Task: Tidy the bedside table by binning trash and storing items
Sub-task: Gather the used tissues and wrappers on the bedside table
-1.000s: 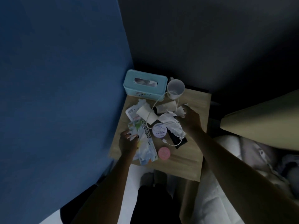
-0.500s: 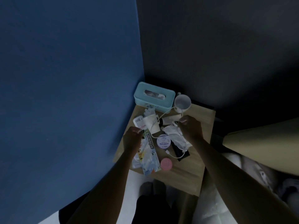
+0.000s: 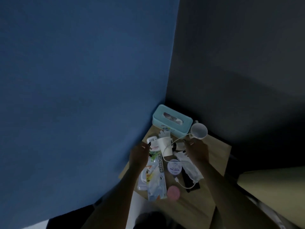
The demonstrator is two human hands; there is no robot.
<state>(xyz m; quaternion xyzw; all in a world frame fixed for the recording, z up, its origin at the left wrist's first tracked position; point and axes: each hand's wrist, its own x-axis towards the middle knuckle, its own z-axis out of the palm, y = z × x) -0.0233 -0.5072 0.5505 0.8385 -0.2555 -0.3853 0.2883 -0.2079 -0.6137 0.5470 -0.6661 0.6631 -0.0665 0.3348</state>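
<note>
Your left hand [image 3: 140, 152] pinches a wrapper [image 3: 152, 143] by the tipped cup [image 3: 165, 146]; the right [image 3: 196, 150] – grip unclear – hovers beside it. Lift clear of the cable [image 3: 179, 139] – don't snag it.

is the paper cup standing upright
No, the paper cup lies on its side on the bedside table, under the white cable.

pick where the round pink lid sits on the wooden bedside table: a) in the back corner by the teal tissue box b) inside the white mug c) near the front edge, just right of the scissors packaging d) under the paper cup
c: the round pink lid lies near the front edge of the wooden bedside table, just right of the lower end of the scissors packaging, far from the teal tissue box.
</note>
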